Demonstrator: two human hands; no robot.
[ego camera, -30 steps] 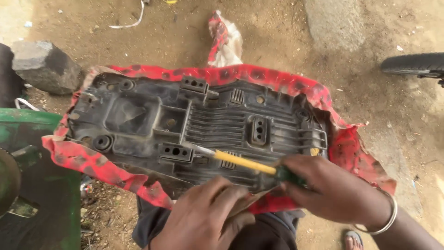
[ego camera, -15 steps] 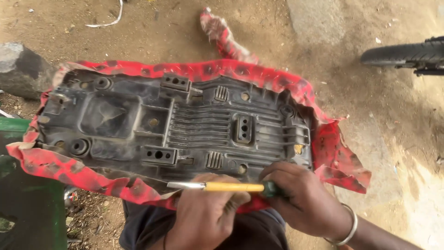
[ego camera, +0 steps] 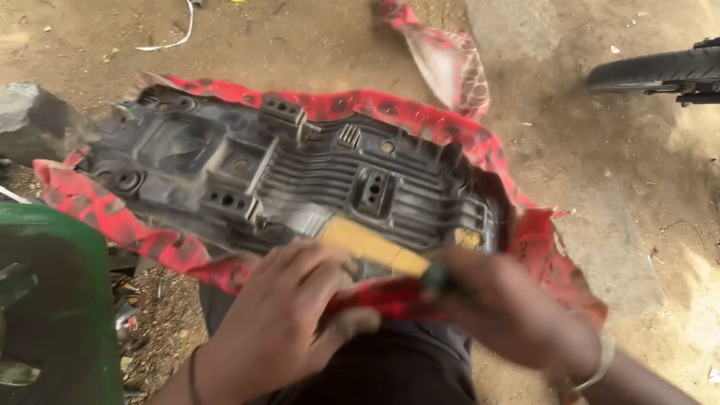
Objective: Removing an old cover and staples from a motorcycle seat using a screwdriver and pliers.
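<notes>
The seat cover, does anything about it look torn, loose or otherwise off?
Yes. The red seat cover hangs loose and ragged around the upturned black seat base, with a torn strip trailing onto the dirt. The left hand presses its near edge; the right hand holds a yellow-handled screwdriver.

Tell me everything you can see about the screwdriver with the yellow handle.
The screwdriver is blurred. Its yellow handle looks like plastic, with a dark green end toward the right hand, which grips that end. It lies slanted, the far end pointing up-left over the near edge of the black seat base. The left hand covers the front part, so the metal tip cannot be seen.
</notes>
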